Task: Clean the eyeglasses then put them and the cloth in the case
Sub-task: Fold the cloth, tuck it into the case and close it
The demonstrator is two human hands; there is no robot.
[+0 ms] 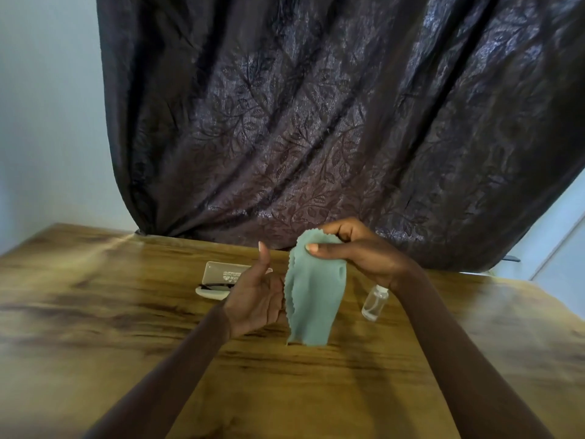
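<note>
Up high, right hand point(357, 248) pinches the green cloth point(311, 299) by its top edge; left hand point(256, 296) spreads open-palmed, fingers brushing the cloth's left edge.

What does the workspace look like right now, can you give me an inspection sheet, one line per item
Surface: wooden table, bare around the work.
Job's things: green cloth hanging from the right hand; open case behind the left hand, dark eyeglasses lying in it.
Clutter: small clear spray bottle lying right of the cloth.
Grippers: right hand pinches the cloth's top edge; left hand open, fingers at the cloth's left edge.
Cables: nothing seen.
Surroundings: dark leaf-patterned curtain, pale wall.
</note>
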